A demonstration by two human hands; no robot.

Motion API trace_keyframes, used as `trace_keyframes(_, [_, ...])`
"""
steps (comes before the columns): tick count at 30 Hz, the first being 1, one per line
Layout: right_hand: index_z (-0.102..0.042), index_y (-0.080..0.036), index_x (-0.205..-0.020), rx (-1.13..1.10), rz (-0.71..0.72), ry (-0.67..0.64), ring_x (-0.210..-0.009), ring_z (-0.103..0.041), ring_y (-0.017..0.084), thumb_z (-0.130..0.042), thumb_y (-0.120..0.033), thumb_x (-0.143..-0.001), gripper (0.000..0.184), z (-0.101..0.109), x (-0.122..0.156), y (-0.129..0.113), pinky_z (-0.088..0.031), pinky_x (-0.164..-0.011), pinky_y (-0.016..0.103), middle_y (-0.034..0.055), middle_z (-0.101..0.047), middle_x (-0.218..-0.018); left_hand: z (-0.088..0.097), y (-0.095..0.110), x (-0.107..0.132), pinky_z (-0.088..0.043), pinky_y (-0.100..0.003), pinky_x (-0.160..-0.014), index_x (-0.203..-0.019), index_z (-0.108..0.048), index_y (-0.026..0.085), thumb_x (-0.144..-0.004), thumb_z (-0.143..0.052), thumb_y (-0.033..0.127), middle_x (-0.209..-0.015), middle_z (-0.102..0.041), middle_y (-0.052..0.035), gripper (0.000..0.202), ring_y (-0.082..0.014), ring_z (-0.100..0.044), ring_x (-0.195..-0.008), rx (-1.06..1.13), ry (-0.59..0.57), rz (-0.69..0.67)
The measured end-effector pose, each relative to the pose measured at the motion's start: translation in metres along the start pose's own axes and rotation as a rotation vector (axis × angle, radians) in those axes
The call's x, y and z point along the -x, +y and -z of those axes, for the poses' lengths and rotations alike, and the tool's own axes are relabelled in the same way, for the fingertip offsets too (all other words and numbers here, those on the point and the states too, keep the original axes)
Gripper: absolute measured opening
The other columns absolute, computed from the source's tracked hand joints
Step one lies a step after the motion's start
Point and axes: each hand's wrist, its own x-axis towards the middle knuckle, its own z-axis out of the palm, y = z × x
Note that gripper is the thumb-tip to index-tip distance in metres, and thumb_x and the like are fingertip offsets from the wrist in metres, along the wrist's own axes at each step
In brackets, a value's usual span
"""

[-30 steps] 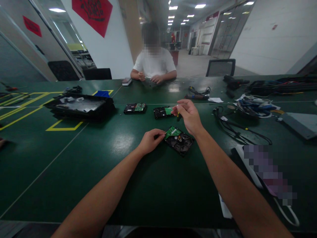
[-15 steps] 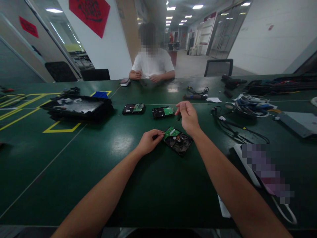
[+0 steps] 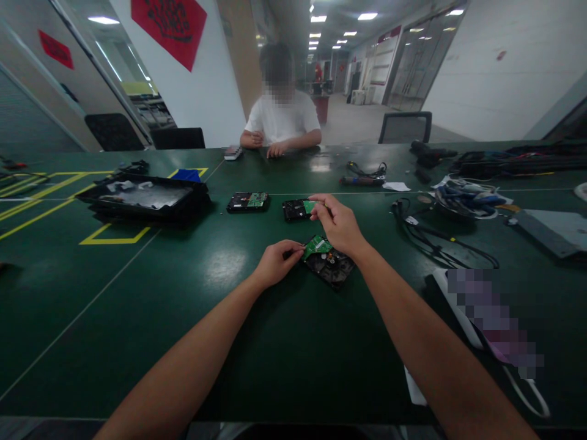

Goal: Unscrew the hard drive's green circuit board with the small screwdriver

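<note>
A hard drive (image 3: 337, 269) lies tilted on the green table, its green circuit board (image 3: 317, 245) facing up and covering only its left part. At its left corner, the fingertips of my left hand (image 3: 277, 263) are closed on the edge. My right hand (image 3: 339, 223) hovers just above the drive's far side, fingers curled together; whatever they hold, if anything, is hidden. Behind its fingertips sits a second hard drive (image 3: 293, 209), partly covered by the hand. A third hard drive (image 3: 237, 202) lies farther left.
To the left stands a black tray (image 3: 151, 205). A screwdriver (image 3: 362, 181), black cables (image 3: 431, 241), a cable bundle (image 3: 468, 198) and a grey metal box (image 3: 545, 232) lie to the right. Nearer is a blurred phone-like object (image 3: 490, 324). Across the table sits a person (image 3: 282, 119).
My right hand has shifted left and slightly down, over the far edge of the near drive. My left hand stays at the drive's corner. The person opposite has moved a hand.
</note>
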Motion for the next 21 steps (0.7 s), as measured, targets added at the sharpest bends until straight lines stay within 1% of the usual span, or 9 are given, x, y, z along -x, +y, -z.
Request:
trace_keyframes(3, [-0.068,-0.029,-0.115,0.085,0.056,0.015,-0.085,-0.069,0.02,-0.053,-0.039,-0.103,0.021,0.001,0.0,-0.001,-0.049,-0.086,0.036,0.0014,-0.073,-0.091,0.0,0.0,0.0,-0.057,-0.04,-0.096,-0.104,-0.075,0.023,-0.096,-0.065,0.031,-0.113,-0.077,-0.0063,0.015,-0.0214,-0.071,-0.106,0.005,-0.001,-0.003])
trace_keyframes(6, [-0.067,-0.026,-0.112,0.184,0.082,0.02,-0.084,-0.07,0.021,-0.053,-0.039,-0.103,0.021,0.001,0.0,0.0,-0.05,-0.087,0.036,0.0021,-0.074,-0.091,-0.001,-0.002,0.0,-0.057,-0.04,-0.096,-0.104,-0.075,0.023,-0.096,-0.064,0.031,-0.113,-0.077,-0.0061,0.015,-0.0212,-0.071,-0.107,0.006,-0.004,-0.002])
trace_keyframes(9, [-0.064,-0.024,-0.12,0.261,0.09,0.007,-0.088,-0.071,0.022,-0.052,-0.031,-0.102,0.023,0.003,0.0,0.003,-0.052,-0.088,0.038,0.005,-0.074,-0.101,0.0,-0.002,0.0,-0.056,-0.04,-0.098,-0.103,-0.075,0.023,-0.096,-0.064,0.03,-0.112,-0.077,-0.0062,0.014,-0.021,-0.071,-0.107,0.016,0.003,-0.011])
trace_keyframes(12, [-0.059,-0.025,-0.13,0.299,0.095,-0.011,-0.098,-0.071,0.023,-0.052,-0.019,-0.097,0.034,0.005,0.0,0.006,-0.053,-0.091,0.039,0.0076,-0.073,-0.114,0.0,-0.001,0.0,-0.056,-0.041,-0.099,-0.102,-0.075,0.022,-0.096,-0.065,0.029,-0.112,-0.077,-0.0064,0.014,-0.0208,-0.071,-0.107,0.025,0.007,-0.017])
trace_keyframes(14, [-0.056,-0.025,-0.134,0.33,0.101,-0.02,-0.101,-0.071,0.024,-0.053,-0.016,-0.095,0.041,0.006,-0.001,0.008,-0.054,-0.092,0.04,0.0084,-0.073,-0.116,0.001,0.0,0.0,-0.056,-0.04,-0.099,-0.102,-0.075,0.022,-0.096,-0.065,0.029,-0.112,-0.077,-0.0064,0.014,-0.0208,-0.071,-0.107,0.024,0.007,-0.016])
trace_keyframes(17, [-0.055,-0.025,-0.135,0.401,0.124,-0.011,-0.101,-0.071,0.025,-0.056,-0.02,-0.096,0.04,0.007,-0.001,0.009,-0.053,-0.092,0.041,0.008,-0.074,-0.114,0.001,0.0,0.0,-0.056,-0.04,-0.098,-0.102,-0.075,0.023,-0.096,-0.065,0.029,-0.112,-0.077,-0.0063,0.014,-0.0209,-0.071,-0.107,0.017,0.003,-0.016])
trace_keyframes(21, [-0.061,-0.027,-0.122,0.491,0.126,0.055,-0.092,-0.071,0.025,-0.064,-0.033,-0.096,0.026,0.008,0.0,0.01,-0.053,-0.086,0.039,0.0057,-0.076,-0.106,0.001,0.0,0.0,-0.056,-0.04,-0.097,-0.102,-0.075,0.022,-0.096,-0.065,0.029,-0.112,-0.077,-0.0065,0.013,-0.0207,-0.071,-0.106,0.019,0.004,-0.015])
